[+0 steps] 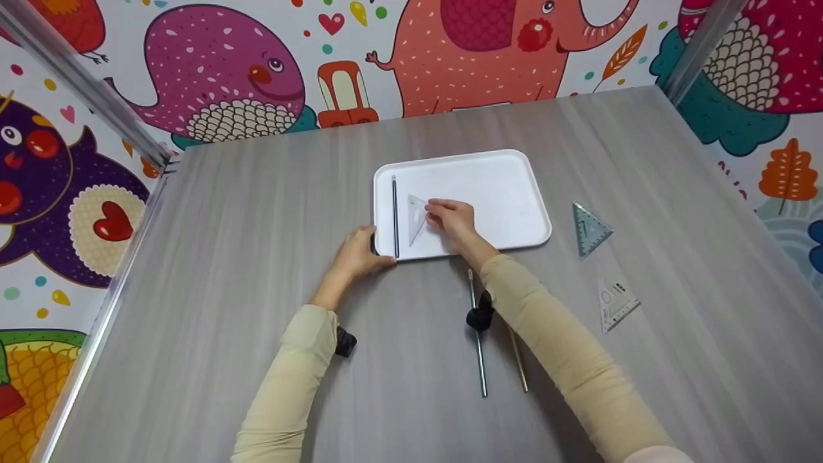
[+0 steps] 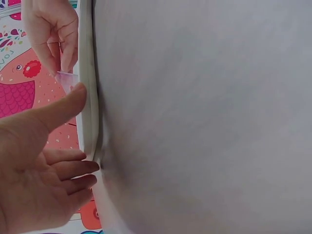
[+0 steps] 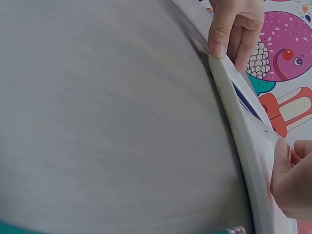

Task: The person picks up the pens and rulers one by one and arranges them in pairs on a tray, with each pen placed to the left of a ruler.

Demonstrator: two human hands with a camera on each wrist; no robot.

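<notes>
A white tray [image 1: 495, 186] lies on the grey table. On its left part lie a dark pencil [image 1: 395, 215] and a clear triangle ruler [image 1: 416, 217]. My right hand [image 1: 451, 220] pinches this ruler's edge with thumb and fingertips; the left wrist view shows the same pinch on the clear triangle ruler [image 2: 67, 78]. At the tray's near-left corner, my left hand [image 1: 357, 253] lays its thumb [image 2: 66, 106] on the tray rim [image 2: 88, 73], and its straight fingers touch the tray's outer edge. In the right wrist view the thumb [image 3: 220, 35] presses on the tray rim [image 3: 233, 119].
On the table right of the tray lie a teal triangle ruler [image 1: 589, 228] and a second clear triangle ruler [image 1: 614, 300]. A metal pen [image 1: 478, 350] and a brown pencil [image 1: 519, 361] lie near my right forearm. Metal posts and patterned walls enclose the table.
</notes>
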